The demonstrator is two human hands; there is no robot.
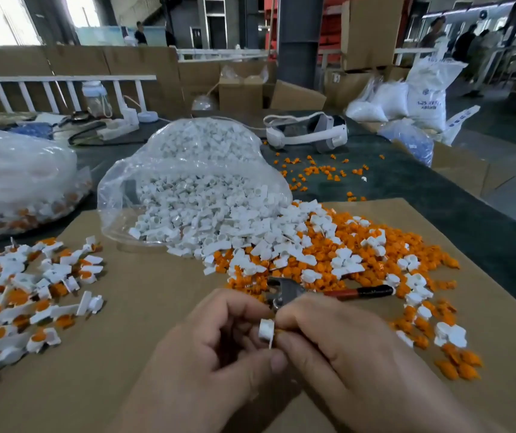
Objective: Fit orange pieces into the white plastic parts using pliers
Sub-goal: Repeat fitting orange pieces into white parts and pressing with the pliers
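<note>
Hands at 6 o'clock: the left hand [219, 348] fingers pinch a white part [266, 329], and the right hand [344, 348] fingers pinch an orange piece [279, 332] against it. Pliers [312, 292] lie just beyond, toward 12 o'clock. Pressed in crooked, the piece could jam or pop loose.

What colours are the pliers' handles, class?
The pliers handles are red and black; head view shows them best.

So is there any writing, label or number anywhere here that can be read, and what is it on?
White sack, far right: blue logo and two lines of print, too blurred to read.
Smaller bag beside it: blue print, too blurred.
No other writing shows.
</note>
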